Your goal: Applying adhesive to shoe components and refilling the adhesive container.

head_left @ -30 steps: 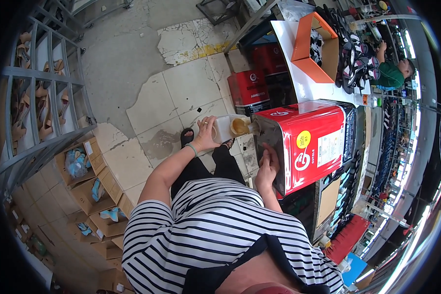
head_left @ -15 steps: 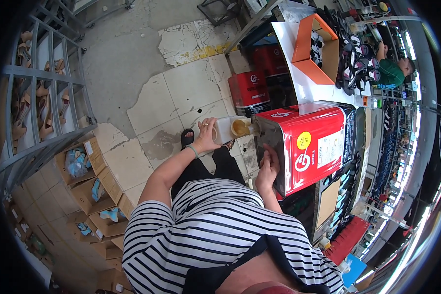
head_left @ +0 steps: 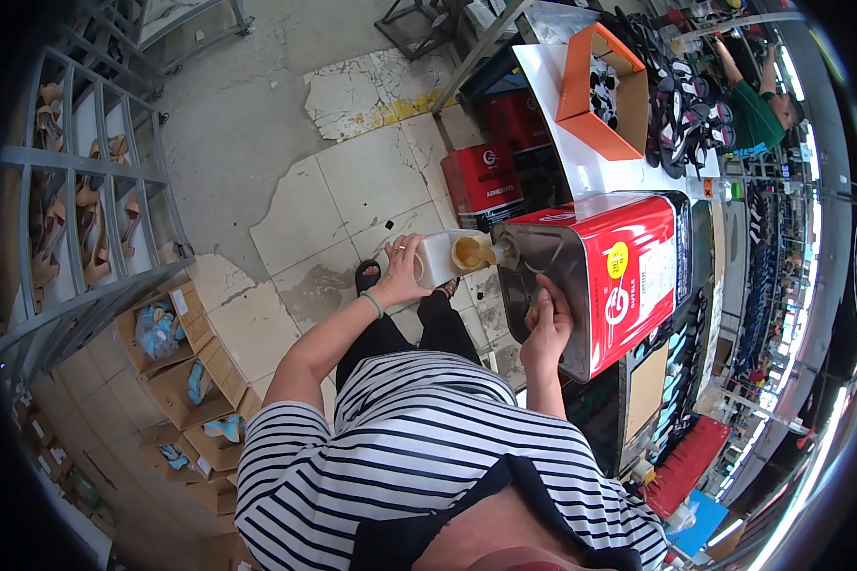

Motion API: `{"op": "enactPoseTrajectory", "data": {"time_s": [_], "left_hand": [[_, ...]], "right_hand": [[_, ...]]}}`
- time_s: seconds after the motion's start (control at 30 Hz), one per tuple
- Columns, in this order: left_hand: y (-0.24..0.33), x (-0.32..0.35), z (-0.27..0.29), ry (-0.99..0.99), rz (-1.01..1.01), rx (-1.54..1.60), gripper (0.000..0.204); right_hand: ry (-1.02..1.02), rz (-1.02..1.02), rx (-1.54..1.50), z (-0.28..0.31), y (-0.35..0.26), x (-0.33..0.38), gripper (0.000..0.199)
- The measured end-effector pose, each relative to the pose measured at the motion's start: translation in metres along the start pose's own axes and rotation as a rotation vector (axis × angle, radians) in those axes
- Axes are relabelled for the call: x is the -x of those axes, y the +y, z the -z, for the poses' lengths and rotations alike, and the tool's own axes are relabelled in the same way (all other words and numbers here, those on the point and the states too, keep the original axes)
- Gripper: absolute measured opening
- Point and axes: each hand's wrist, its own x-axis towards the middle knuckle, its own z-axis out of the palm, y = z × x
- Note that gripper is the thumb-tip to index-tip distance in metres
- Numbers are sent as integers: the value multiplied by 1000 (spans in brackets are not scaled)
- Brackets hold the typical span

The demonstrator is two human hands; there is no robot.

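My left hand [head_left: 405, 271] grips a translucent white plastic bottle [head_left: 437, 255] from its far end. Amber liquid [head_left: 471, 252] shows at the bottle's wide mouth, which is held up against the spout [head_left: 507, 251] of a large red and black metal tin [head_left: 628, 285]. The tin lies on its side, its dull metal top facing left toward the bottle. Just in front of that top, below the spout, is my right hand [head_left: 548, 324], fingers curled. Whether it holds the tin's handle or some small thing, I cannot tell.
Another red tin [head_left: 484, 181] stands on the tiled floor beyond. An orange box [head_left: 600, 90] and several dark sandals [head_left: 686, 119] sit on a white table. Shoe racks [head_left: 95, 171] and cartons [head_left: 186, 362] line the left. A person in green [head_left: 757, 119] works at far right.
My right hand has shifted right and slightly up across the tin's top, fingers more curled. The tin's top is turned more into view. The bottle stays at the spout in my left hand.
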Motion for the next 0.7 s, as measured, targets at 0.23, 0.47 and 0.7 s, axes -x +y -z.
{"op": "enactPoseTrajectory", "data": {"time_s": [0.23, 0.47, 0.7], "left_hand": [[23, -11, 9, -12, 12, 1, 111], [50, -19, 13, 2, -8, -12, 110], [77, -33, 12, 11, -54, -11, 109]], "right_hand": [[-14, -11, -96, 16, -44, -7, 23], [-65, -2, -198, 43, -83, -17, 23], [-84, -1, -258, 69, -115, -28, 24]]}}
